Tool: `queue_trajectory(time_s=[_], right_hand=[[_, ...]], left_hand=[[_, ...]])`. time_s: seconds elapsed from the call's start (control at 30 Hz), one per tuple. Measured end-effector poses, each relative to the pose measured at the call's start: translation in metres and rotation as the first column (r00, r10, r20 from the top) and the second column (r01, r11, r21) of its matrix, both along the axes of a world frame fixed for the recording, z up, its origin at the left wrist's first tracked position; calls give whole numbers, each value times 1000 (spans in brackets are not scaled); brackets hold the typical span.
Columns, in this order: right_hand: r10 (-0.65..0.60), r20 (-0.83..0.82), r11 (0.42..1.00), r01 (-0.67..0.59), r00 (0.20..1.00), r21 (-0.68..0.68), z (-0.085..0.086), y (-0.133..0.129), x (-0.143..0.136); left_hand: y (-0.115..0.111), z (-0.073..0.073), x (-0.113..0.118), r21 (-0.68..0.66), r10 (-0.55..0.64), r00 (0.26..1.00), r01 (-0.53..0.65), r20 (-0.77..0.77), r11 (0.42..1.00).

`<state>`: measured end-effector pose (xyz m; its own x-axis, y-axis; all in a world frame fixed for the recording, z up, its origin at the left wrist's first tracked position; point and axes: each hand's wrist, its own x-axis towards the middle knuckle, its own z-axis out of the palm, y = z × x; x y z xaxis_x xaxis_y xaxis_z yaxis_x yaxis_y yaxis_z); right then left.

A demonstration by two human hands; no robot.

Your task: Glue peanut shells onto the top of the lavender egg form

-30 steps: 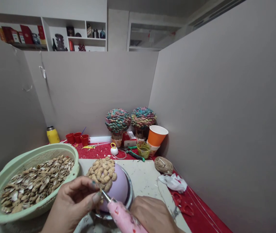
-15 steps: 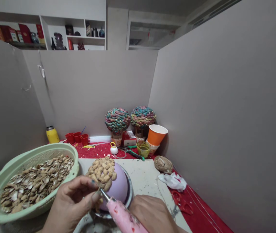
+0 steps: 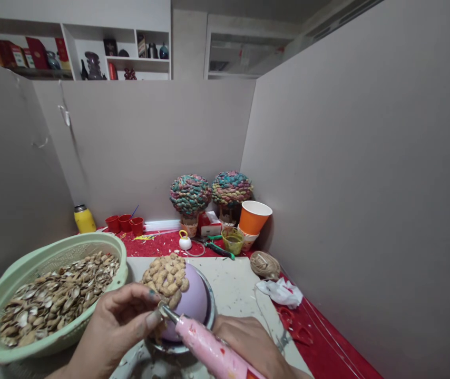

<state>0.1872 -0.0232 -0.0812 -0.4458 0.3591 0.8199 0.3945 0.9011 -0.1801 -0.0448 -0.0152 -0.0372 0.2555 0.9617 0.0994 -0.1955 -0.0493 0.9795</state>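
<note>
Pinching a shell (image 3: pixel 161 307), left fingers (image 3: pixel 140 292) nearly meet; right fingers (image 3: pixel 227 330) wrap the glue gun (image 3: pixel 205 343).

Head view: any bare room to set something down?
Board between metal bowl and twine coil: mostly bare, lightly flecked. Partly: near end of red cloth, between board and right partition. Crowded: back edge, red cups through green-handled pliers to orange paper cup; around left hand.

No wording, brand or number can be read. Markings on the red boxes (image 3: pixel 36 53) and dark box (image 3: pixel 110 47) on the wall shelf (image 3: pixel 140 61) are too small to make out, as is any print on the red-and-white box (image 3: pixel 209 228) near the far edge of the desk (image 3: pixel 328 339) or the pink glue gun (image 3: pixel 209 345).
</note>
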Motion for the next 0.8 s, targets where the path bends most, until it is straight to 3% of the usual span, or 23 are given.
queue_trajectory(time_s=[0.3, 0.8], right_hand=[[24, -16, 1000, -24, 1000, 3, 2, -1, 0], [15, 0, 1000, -15, 1000, -18, 2, -2, 1]], left_hand=[[3, -1, 0, -6, -64, 998, 64, -3, 998], [-1, 4, 2, 30, 27, 998, -25, -65, 999]])
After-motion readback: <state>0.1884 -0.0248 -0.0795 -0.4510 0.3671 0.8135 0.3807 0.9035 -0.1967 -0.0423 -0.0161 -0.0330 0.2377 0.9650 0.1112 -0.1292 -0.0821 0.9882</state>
